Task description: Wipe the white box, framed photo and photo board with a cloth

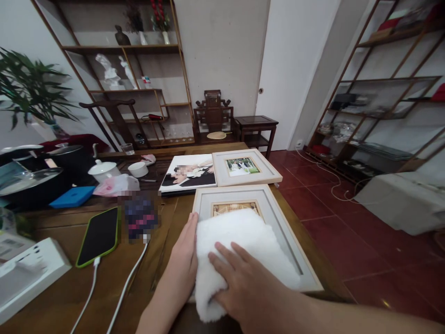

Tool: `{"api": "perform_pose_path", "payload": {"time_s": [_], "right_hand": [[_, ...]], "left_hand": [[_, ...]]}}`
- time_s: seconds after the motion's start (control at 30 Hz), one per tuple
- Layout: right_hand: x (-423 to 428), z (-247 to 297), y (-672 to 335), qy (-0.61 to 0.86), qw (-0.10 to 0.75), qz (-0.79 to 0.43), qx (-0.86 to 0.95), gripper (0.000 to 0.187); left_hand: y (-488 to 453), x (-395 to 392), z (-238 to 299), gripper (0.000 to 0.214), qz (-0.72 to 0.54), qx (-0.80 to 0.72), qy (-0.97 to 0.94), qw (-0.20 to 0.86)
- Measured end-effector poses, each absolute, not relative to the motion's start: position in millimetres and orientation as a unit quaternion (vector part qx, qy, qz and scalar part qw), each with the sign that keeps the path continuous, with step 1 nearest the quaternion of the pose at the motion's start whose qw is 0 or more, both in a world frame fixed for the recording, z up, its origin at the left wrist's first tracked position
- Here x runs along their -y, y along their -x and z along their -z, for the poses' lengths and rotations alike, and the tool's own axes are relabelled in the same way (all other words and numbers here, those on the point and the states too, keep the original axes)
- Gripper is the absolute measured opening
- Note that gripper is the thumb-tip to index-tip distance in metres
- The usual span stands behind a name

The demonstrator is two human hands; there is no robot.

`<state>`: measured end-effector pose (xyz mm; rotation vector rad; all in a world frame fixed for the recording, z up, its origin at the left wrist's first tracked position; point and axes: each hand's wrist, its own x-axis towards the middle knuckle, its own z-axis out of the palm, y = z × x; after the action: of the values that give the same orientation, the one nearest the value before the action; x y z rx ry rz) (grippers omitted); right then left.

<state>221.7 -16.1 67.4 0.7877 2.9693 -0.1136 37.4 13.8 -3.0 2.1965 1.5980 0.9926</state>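
Note:
A light-wood picture frame (285, 218) lies flat on the table in front of me, with a pale mat and an ornate brown picture (232, 206) in its middle. Along the frame's left edge my left hand (186, 246) grips it, fingers together. Over the frame's near part a fluffy white cloth (250, 227) is spread, covering the lower part of the picture. My right hand (239, 273) presses on this cloth with its fingers apart, and its thumb is tucked at the cloth's near fold.
Behind lie another frame (274, 174) with a couple's photo and a photo panel (170, 185). On the left are a phone (99, 236) on a cable, a pixelated item (139, 215), a power strip (38, 273), a blue box (71, 197), a white teapot (103, 169) and dark pots (69, 157).

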Motion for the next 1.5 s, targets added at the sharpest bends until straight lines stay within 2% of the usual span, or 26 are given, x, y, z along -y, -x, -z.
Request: {"api": "perform_pose_path", "payload": {"time_s": [0.17, 0.3, 0.43, 0.6, 0.7, 0.83, 0.93, 1.13, 1.27, 1.33, 1.5], "right_hand": [[17, -56, -234, -0.286, -0.026, 0.056, -0.956, 0.025], [21, -46, -273, -0.342, -0.02, 0.081, -0.936, 0.021], [31, -49, -316, -0.414, -0.014, 0.082, -0.907, 0.03], [14, -55, -332, -0.456, -0.052, 0.021, -0.888, 0.046], [-24, -50, -327, -0.481, -0.079, -0.047, -0.872, 0.048], [-72, -43, -317, -0.483, -0.072, -0.105, -0.866, 0.046], [-78, -44, -312, -0.47, -0.046, -0.121, -0.873, 0.042], [-1, -49, -310, -0.42, -0.009, -0.086, -0.903, 0.026], [49, -46, -310, -0.354, -0.064, -0.081, -0.93, 0.011], [51, -49, -308, -0.354, -0.077, -0.064, -0.93, 0.015], [7, -64, -301, -0.444, -0.028, -0.016, -0.895, 0.047]], "left_hand": [[-36, -20, 6, 0.049, -0.334, -0.532, -0.772, 0.094], [-36, -22, 8, 0.05, -0.331, -0.513, -0.788, 0.074], [-39, -19, 6, 0.05, -0.31, -0.513, -0.797, 0.07], [-44, -18, 5, 0.046, -0.262, -0.517, -0.812, 0.064], [-44, -18, 5, 0.045, -0.245, -0.517, -0.818, 0.051], [-42, -20, 7, 0.044, -0.258, -0.508, -0.821, 0.04], [-39, -22, 10, 0.043, -0.281, -0.493, -0.822, 0.042], [-35, -23, 14, 0.052, -0.304, -0.478, -0.823, 0.054], [-34, -21, 12, 0.053, -0.305, -0.469, -0.827, 0.061], [-34, -20, 11, 0.054, -0.297, -0.467, -0.831, 0.063], [-31, -21, 11, 0.057, -0.283, -0.461, -0.838, 0.065]]}}
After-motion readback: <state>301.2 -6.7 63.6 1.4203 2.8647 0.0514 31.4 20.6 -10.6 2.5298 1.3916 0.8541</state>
